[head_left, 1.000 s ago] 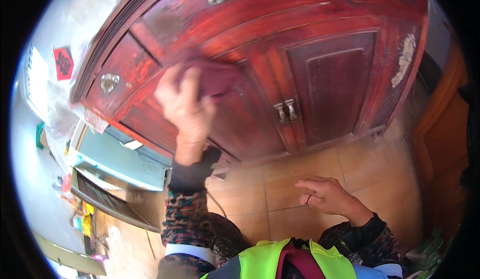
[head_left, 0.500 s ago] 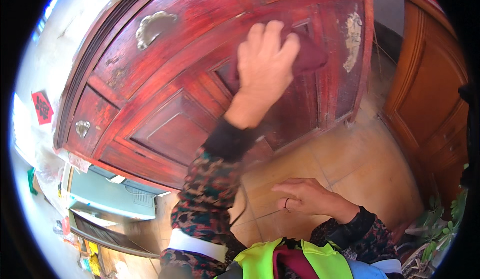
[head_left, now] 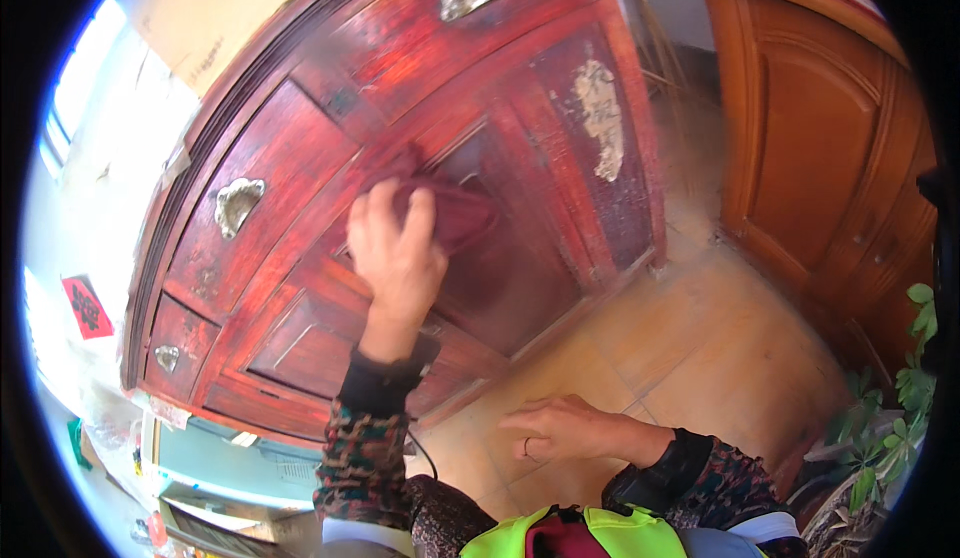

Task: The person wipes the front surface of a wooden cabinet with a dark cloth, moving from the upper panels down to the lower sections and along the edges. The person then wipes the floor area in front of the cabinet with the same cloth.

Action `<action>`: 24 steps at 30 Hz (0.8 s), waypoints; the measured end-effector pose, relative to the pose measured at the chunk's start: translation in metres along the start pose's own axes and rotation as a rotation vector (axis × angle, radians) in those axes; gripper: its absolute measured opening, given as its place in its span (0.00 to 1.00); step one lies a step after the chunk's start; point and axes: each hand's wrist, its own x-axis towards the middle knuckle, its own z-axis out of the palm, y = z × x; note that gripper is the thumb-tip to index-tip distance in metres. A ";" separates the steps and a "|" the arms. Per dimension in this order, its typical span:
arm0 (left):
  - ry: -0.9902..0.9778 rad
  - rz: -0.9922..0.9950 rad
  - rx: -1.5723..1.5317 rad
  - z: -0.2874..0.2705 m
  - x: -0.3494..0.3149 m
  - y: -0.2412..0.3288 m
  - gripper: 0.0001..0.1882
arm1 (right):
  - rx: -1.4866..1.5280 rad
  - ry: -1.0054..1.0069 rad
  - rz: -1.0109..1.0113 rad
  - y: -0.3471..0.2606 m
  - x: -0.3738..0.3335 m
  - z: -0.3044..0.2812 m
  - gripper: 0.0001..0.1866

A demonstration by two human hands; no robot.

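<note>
A dark red wooden cabinet (head_left: pixel 520 258) with worn paint fills the middle of the view. My left hand (head_left: pixel 398 258) has its fingers bent over a dark maroon cloth (head_left: pixel 455 216) pressed against the cabinet front, at the upper edge of a recessed door panel. Part of the cloth lies hidden under the palm, and its colour nearly blends with the wood. Lower down, my right hand (head_left: pixel 572 428) hangs in the air over the tiled floor, away from the cabinet. A ring sits on one finger; the fingers are loosely bent and hold nothing.
Shell-shaped metal pulls (head_left: pixel 238 208) stick out from the drawers. A peeling paper patch (head_left: pixel 600 118) marks the cabinet's right side. An orange-brown wooden cabinet (head_left: pixel 815 138) stands at right, above a leafy plant (head_left: pixel 900 418). A cardboard box (head_left: pixel 215 18) rests at upper left, a pale blue shelf (head_left: pixel 225 458) lower left.
My left hand and the cloth have slid a little left and down along the cabinet front. The view has shifted, bringing another drawer pull and the cardboard box into sight. My right hand stays low and unoccupied.
</note>
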 end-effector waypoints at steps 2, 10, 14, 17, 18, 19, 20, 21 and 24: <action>0.074 -0.011 -0.080 0.034 0.038 0.028 0.29 | 0.004 0.006 0.011 -0.002 -0.007 -0.005 0.16; 0.029 0.122 -0.138 0.111 0.151 0.106 0.20 | 0.000 -0.125 0.124 -0.005 -0.029 -0.024 0.16; 0.047 0.227 -0.063 0.133 0.179 0.132 0.17 | -0.036 -0.046 0.109 0.001 -0.040 -0.024 0.17; 0.053 0.247 -0.047 0.145 0.182 0.136 0.11 | -0.027 -0.032 0.158 0.002 -0.042 -0.025 0.18; 0.091 0.239 -0.081 0.147 0.177 0.135 0.12 | -0.026 -0.036 0.144 0.002 -0.041 -0.026 0.19; 0.100 0.257 -0.127 0.148 0.167 0.134 0.13 | -0.046 -0.073 0.159 0.001 -0.040 -0.027 0.19; -0.060 0.240 -0.141 0.149 0.153 0.138 0.12 | -0.062 -0.086 0.151 0.001 -0.038 -0.028 0.20; -0.144 0.226 -0.150 0.149 0.136 0.143 0.11 | -0.061 -0.096 0.158 -0.001 -0.036 -0.028 0.20; -0.330 0.306 -0.109 0.149 0.061 0.171 0.09 | -0.033 0.018 0.096 -0.006 -0.037 -0.031 0.20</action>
